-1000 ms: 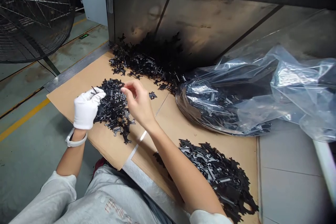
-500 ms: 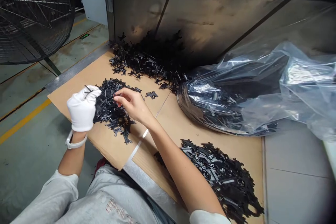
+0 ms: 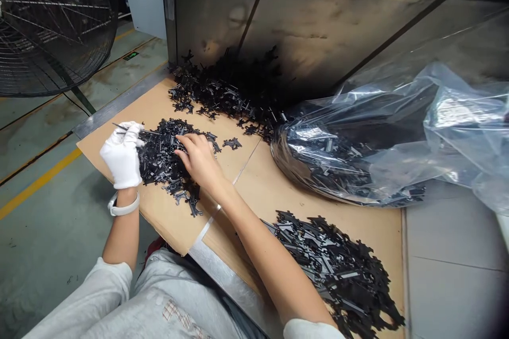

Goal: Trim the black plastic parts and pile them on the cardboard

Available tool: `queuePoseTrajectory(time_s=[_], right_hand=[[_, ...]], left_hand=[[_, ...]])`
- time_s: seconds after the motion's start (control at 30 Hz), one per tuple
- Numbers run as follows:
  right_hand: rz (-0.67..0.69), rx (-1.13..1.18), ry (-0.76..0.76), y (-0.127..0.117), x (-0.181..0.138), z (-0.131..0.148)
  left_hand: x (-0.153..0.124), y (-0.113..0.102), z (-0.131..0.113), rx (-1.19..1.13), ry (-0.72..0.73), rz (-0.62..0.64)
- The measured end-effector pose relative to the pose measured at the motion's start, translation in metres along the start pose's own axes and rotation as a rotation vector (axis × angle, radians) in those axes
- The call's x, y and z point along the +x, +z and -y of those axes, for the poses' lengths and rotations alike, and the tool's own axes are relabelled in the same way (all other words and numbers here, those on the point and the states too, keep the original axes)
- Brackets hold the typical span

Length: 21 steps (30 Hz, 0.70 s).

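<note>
My left hand point(image 3: 121, 156), in a white glove, is closed around a thin dark part point(image 3: 120, 128) above the left edge of a pile of small black parts point(image 3: 165, 156). Slender ends of that part stick out on the left of the glove; its exact kind is unclear. My bare right hand point(image 3: 202, 161) is over the right side of the same pile, thumb and forefinger apart with nothing visible between them. A single black part point(image 3: 232, 143) lies on the cardboard point(image 3: 246, 180) just right of the pile.
More black parts point(image 3: 226, 85) are heaped against the metal back panel point(image 3: 302, 32). A clear plastic bag point(image 3: 382, 159) of parts lies at right, and another heap point(image 3: 334, 265) sits by my right forearm. A large fan point(image 3: 55, 26) stands at left beyond the table edge.
My right thumb and forefinger have spread apart from near a pinch. My left hand has turned and shifted slightly left, so more of the thin dark part shows.
</note>
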State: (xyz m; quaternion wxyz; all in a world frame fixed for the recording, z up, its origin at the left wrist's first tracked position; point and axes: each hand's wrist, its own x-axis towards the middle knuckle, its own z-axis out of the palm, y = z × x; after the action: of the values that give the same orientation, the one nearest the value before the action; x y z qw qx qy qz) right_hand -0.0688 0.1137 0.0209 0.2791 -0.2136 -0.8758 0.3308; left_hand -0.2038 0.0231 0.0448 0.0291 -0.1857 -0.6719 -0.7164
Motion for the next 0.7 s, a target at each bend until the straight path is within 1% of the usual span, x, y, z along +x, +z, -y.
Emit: queuePoseTrajectory(time_s=[0.07,0.17,0.2,0.27,0.33,0.4,0.5,0.63,0.7], right_hand=[[0.031,0.088,0.024,0.006,-0.003,0.002],[0.144,0.38,0.114,0.013,-0.008,0.008],[0.153,0.458,0.156,0.016,-0.009,0.01],[0.092,0.522,0.213,0.02,-0.009,0.013],[-0.012,0.539,0.216,0.02,-0.009,0.013],[-0.065,0.532,0.175,0.017,-0.007,0.012],[-0.058,0.457,0.11,0.01,-0.006,0.015],[-0.116,0.325,0.056,0.009,-0.006,0.023],[-0.128,0.308,0.014,0.011,-0.006,0.025]], left_hand=[[-0.007,0.004,-0.001,0.01,0.006,-0.039],[-0.016,0.01,-0.001,-0.012,-0.053,-0.042],[-0.019,0.012,-0.002,-0.027,-0.085,-0.038],[-0.024,0.013,-0.002,-0.042,-0.134,-0.038],[-0.026,0.012,-0.003,-0.04,-0.157,-0.034],[-0.028,0.01,-0.005,-0.034,-0.163,-0.007],[-0.029,0.008,-0.008,-0.031,-0.151,0.023],[-0.032,0.009,-0.01,0.003,-0.097,0.001],[-0.033,0.01,-0.011,0.002,-0.071,-0.004]])
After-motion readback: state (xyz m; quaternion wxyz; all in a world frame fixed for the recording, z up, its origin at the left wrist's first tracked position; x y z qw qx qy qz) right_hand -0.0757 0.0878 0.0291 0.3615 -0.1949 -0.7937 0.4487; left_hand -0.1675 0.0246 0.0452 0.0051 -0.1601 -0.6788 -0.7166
